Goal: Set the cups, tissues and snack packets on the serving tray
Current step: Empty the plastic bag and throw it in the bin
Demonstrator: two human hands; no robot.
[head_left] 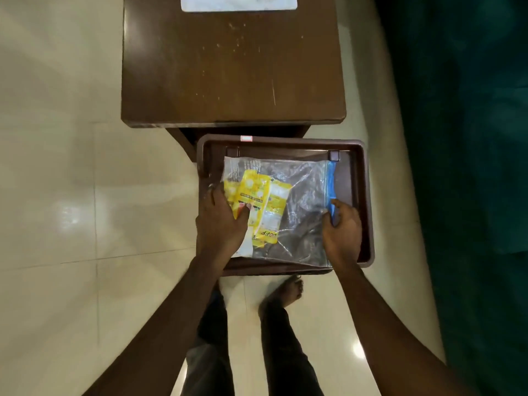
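A brown serving tray is held in front of me, below the table's near edge. A clear zip bag with a blue seal strip lies on it. Yellow snack packets show inside the bag's left half. My left hand grips the tray's left side, its thumb pressing on the bag and packets. My right hand pinches the blue seal strip at the bag's right edge, over the tray. No cups or tissues are in view.
A dark wooden table stands ahead, with a white flat object at its far edge. Cream floor tiles lie all around, a dark green curtain hangs on the right, and my legs and bare foot are below the tray.
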